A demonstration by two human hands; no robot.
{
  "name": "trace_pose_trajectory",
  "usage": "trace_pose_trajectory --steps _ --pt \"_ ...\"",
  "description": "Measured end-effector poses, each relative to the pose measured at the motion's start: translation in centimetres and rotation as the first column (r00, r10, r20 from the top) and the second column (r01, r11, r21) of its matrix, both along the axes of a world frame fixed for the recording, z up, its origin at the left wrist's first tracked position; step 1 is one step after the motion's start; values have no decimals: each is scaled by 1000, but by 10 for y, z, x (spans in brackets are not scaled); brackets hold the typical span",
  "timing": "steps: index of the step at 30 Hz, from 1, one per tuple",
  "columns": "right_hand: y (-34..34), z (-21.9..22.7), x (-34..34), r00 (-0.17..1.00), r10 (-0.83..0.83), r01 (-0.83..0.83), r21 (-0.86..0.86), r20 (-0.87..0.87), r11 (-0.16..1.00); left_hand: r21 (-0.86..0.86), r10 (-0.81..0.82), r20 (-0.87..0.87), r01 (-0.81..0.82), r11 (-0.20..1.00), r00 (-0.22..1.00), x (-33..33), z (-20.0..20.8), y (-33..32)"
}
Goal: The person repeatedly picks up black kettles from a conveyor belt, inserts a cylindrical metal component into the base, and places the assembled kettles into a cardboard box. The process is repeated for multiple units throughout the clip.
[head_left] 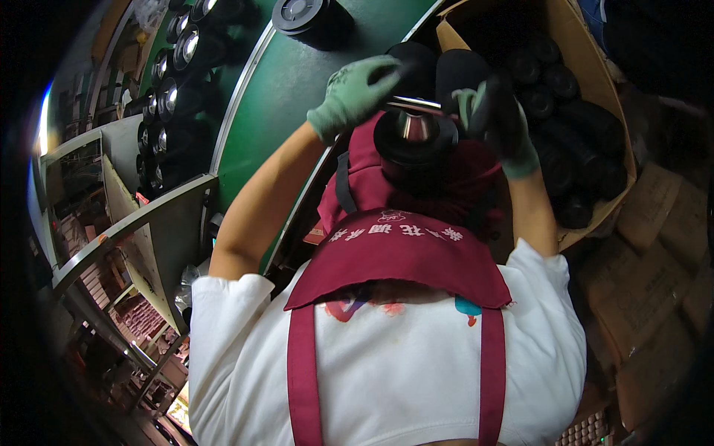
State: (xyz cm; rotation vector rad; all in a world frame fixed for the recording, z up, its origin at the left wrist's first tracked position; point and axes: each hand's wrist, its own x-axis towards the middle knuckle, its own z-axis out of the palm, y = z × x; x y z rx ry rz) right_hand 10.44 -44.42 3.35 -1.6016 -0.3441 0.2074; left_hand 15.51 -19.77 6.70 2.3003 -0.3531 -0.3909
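Note:
My left hand (361,91), in a green glove with dark coating, has its fingers curved and apart. It is beside the left end of a thin, shiny flat metal piece (418,105). Gloved alike, my right hand (502,123) closes at the metal piece's other end, its fingertips partly lost in shadow. Directly below the metal piece, a black round part (387,143) with a silver cone (414,128) in its middle rests over my maroon apron (394,249). Two dark rounded cylinders (461,70) stand just beyond my hands; their kind is too dark to tell.
A green work surface (279,104) with a pale metal edge runs along my left. On it stands a black lidded cylinder (301,15). Several black parts with shiny ends (169,97) are stacked at far left. At right, an open cardboard box (621,123) holds several black cylinders; cartons (647,297) lie below.

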Motion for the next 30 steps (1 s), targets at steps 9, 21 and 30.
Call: trace_pose_trajectory --steps 9,21,30 --pt "52 51 -39 965 112 -114 -8 237 993 -442 111 220 -3 897 969 58 -71 -57" --pt "58 -61 65 927 205 -64 406 -314 912 -125 279 809 -312 942 517 15 -26 -60" --pt "113 -59 103 856 359 -272 -266 373 925 19 214 -805 -336 942 553 -14 69 5"
